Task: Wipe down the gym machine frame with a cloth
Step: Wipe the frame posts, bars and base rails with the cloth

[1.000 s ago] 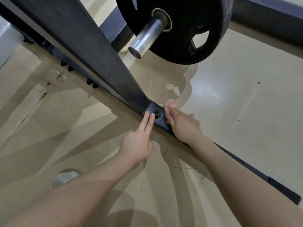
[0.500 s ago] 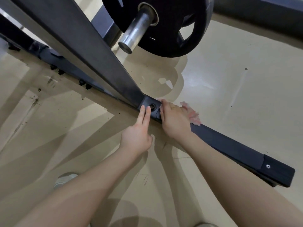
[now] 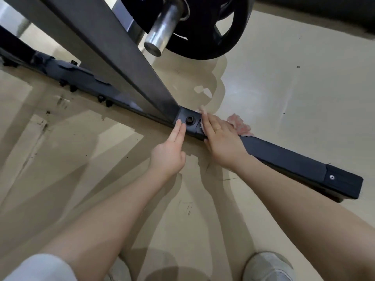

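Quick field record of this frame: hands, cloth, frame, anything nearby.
left hand: two fingers extended, tips on the base rail beside the bolt
right hand: flat on the rail, pressing the cloth
cloth: pink, mostly under the right hand, edge sticking out on the far side
base rail: black, lies on the floor, end cap at right
upright: grey beam meeting the rail at the bolt
weight plate: black, on a steel sleeve, above the floor
floor: beige, scuffed
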Demonstrator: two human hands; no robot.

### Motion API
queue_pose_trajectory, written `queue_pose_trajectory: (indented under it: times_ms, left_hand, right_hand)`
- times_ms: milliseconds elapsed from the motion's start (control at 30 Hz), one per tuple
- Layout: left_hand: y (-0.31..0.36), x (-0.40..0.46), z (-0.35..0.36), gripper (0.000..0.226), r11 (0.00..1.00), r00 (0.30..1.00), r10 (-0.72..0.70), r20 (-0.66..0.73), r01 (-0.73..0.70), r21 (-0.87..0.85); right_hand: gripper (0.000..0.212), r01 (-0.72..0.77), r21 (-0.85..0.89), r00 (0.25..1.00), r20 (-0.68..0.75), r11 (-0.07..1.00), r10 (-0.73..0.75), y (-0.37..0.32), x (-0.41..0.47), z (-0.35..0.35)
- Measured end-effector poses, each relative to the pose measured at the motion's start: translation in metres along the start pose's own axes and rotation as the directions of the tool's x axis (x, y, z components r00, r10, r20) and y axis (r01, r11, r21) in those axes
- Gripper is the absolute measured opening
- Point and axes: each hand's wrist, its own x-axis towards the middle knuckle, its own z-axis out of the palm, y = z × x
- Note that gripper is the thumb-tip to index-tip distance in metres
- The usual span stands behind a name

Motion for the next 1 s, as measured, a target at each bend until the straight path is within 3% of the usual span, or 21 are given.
queue_pose_trajectory:
  times_ms: [67, 167, 300, 400, 500, 567, 700, 833, 900, 967, 1000]
  left_hand:
    - [-0.007, 0.001, 0.001, 0.076, 0.999, 1.0, 0.03, 0.002, -0.03, -0.013]
    - [-0.019, 0.004, 0.004, 0.073, 0.993, 0.998, 0.063, -0.017, -0.064, -0.095]
    - [-0.023, 0.006, 0.007, 0.073, 0.968, 0.997, 0.067, -0.032, -0.073, -0.239]
    - [-0.022, 0.006, 0.005, 0.072, 0.962, 0.997, 0.067, -0.028, -0.072, -0.265]
    - [-0.021, 0.006, 0.006, 0.072, 0.965, 0.998, 0.049, -0.03, -0.055, -0.258]
    - [-0.016, 0.004, 0.008, 0.071, 0.963, 0.999, 0.034, -0.035, -0.042, -0.265]
    - [-0.011, 0.003, 0.011, 0.071, 0.968, 0.999, 0.021, -0.048, -0.032, -0.25]
    - [-0.014, 0.005, 0.008, 0.071, 0.975, 0.999, 0.026, -0.045, -0.036, -0.221]
    - [-0.018, 0.006, 0.009, 0.072, 0.979, 0.998, 0.052, -0.043, -0.06, -0.194]
    - [-0.016, 0.005, 0.011, 0.074, 0.977, 0.997, 0.063, -0.04, -0.07, -0.2]
    - [-0.014, 0.004, 0.012, 0.073, 0.975, 0.998, 0.055, -0.035, -0.061, -0.214]
  right_hand:
    - [0.059, 0.177, -0.093, 0.982, -0.053, 0.98, -0.182, 0.015, -0.029, 0.009]
    - [0.057, 0.415, -0.29, 0.892, -0.057, 0.862, -0.448, 0.045, -0.038, 0.006]
    - [0.033, 0.63, -0.473, 0.732, 0.097, 0.616, -0.674, 0.046, -0.007, 0.002]
    - [0.057, 0.675, -0.503, 0.718, 0.28, 0.54, -0.637, 0.029, 0.01, -0.003]
    - [0.036, 0.74, -0.483, 0.647, 0.322, 0.468, -0.691, 0.04, 0.0, -0.008]
    - [0.045, 0.758, -0.499, 0.629, 0.389, 0.421, -0.673, 0.061, -0.018, -0.014]
    - [0.056, 0.726, -0.493, 0.675, 0.381, 0.479, -0.632, 0.074, -0.028, -0.015]
    - [0.018, 0.758, -0.513, 0.564, 0.207, 0.402, -0.8, 0.04, 0.003, -0.001]
    - [0.021, 0.732, -0.444, 0.604, 0.07, 0.517, -0.794, 0.033, -0.001, -0.005]
    - [0.039, 0.617, -0.269, 0.74, -0.12, 0.739, -0.662, 0.027, -0.016, -0.019]
    - [0.038, 0.501, -0.117, 0.841, -0.169, 0.858, -0.514, 0.02, -0.026, -0.029]
